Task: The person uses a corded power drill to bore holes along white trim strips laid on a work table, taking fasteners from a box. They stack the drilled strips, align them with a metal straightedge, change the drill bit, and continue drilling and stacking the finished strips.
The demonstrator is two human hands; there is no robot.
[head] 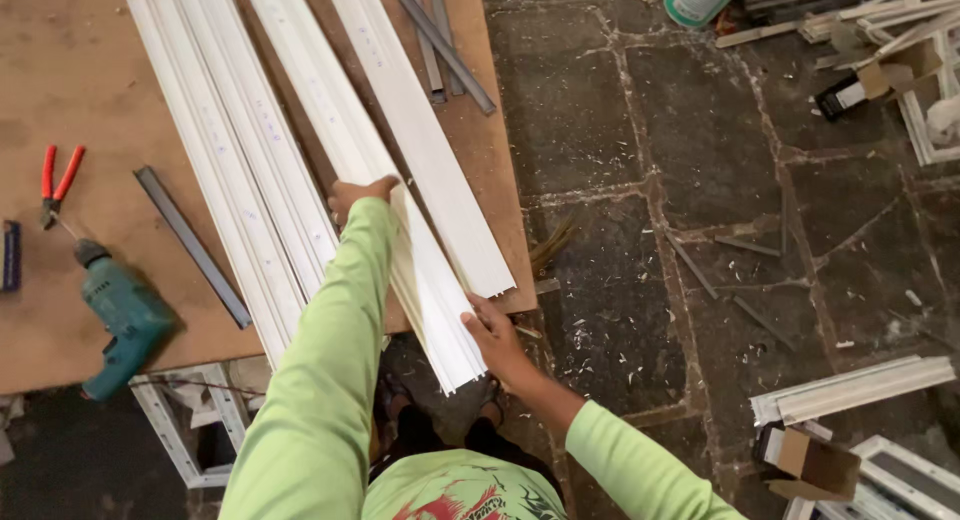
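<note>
Long white plastic profile strips (345, 130) lie lengthwise on a brown board table (90, 70). My left hand (358, 194) reaches forward in a light green sleeve and grips the top of one bundle of strips about midway along. My right hand (497, 338) holds the near end of the same bundle (440, 310) where it sticks out past the table's front edge. Another group of white strips (235, 170) lies just to the left, and a wider white strip (430, 150) lies to the right.
A teal power drill (120, 320) and red-handled pliers (55, 185) rest on the table's left side, beside a grey metal bar (192, 245). More grey bars (445, 40) lie at the far end. The stone floor (700, 180) holds scraps, white frames (860, 385) and cardboard boxes (815, 465).
</note>
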